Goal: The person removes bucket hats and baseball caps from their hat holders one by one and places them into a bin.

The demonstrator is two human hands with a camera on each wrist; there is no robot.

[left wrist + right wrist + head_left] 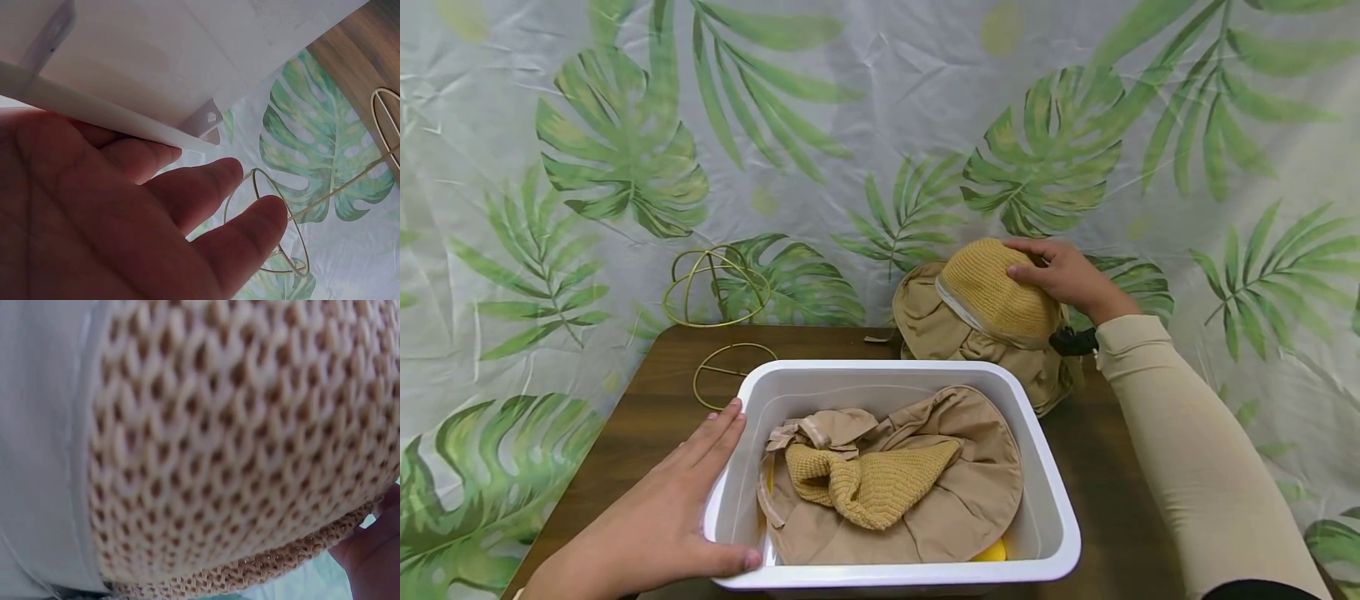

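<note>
At the back right, my right hand [1070, 273] grips the top of a sun hat [988, 292] between thumb and fingers. The hat has a yellow knitted crown, a pale band and a wide tan brim that droops behind the bin. Its knit [237, 444] fills the right wrist view. My left hand [658, 508] rests at the left front corner of a white plastic bin [880, 367], thumb on the front rim and extended fingers along the left side. Inside the bin lies another tan hat [902, 483], its yellow knitted crown crumpled.
A gold wire hat stand [715, 321] with a round base stands behind the bin, left of centre. Something bright yellow [992, 552] shows under the hat in the bin. The dark wooden table [647, 392] meets a leaf-patterned cloth [880, 108] at the back.
</note>
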